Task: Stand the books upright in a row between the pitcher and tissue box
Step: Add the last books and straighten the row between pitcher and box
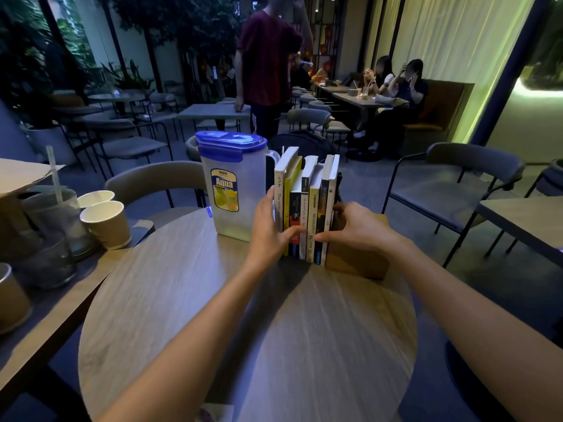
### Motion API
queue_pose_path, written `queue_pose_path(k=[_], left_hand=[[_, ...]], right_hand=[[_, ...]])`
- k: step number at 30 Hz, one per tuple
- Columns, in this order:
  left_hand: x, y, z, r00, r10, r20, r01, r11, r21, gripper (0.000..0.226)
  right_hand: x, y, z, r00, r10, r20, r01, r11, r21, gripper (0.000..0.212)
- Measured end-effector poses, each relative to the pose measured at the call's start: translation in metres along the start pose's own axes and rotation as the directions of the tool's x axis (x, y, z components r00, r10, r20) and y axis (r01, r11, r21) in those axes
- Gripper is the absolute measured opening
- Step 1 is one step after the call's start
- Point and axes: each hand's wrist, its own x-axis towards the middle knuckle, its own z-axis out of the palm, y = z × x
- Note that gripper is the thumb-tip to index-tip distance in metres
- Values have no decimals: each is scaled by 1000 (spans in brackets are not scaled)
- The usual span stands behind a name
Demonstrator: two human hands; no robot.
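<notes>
Several books [307, 196] stand upright in a row, spines toward me, on the round wooden table [243, 324]. A clear plastic pitcher [231, 190] with a blue lid stands just left of them. A wooden tissue box [356, 260] sits to their right, touching the last book. My left hand [271, 229] presses the left side of the row, thumb across the spines. My right hand [356, 226] rests over the tissue box and pinches the rightmost books from the right. Together my hands squeeze the row.
On a table to the left stand paper cups [105, 223], glasses [58, 220] with a straw and a cardboard piece. Chairs [457, 190] ring the table. A person in a dark red shirt [268, 65] stands behind, and other people sit at a far table.
</notes>
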Motion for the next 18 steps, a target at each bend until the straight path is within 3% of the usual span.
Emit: queue_pose_path(k=[5, 8, 11, 14, 18], left_hand=[[-23, 13, 16, 994, -41, -101, 42, 999, 4, 116], [-31, 23, 24, 990, -90, -105, 85, 995, -53, 126], [-34, 32, 31, 986, -129, -104, 121, 989, -81, 130], [-31, 38, 35, 980, -152, -125, 141, 986, -88, 130], [-25, 36, 34, 977, -166, -138, 158, 985, -67, 131]], right_hand=[[-5, -15, -37, 997, 6, 83, 4, 993, -116, 64], [2, -20, -60, 982, 27, 189, -33, 999, 28, 47], [12, -12, -69, 949, 100, 299, -122, 991, 54, 67], [21, -9, -60, 968, 133, 215, -156, 983, 95, 73], [27, -13, -41, 985, 142, 101, -171, 899, 403, 43]])
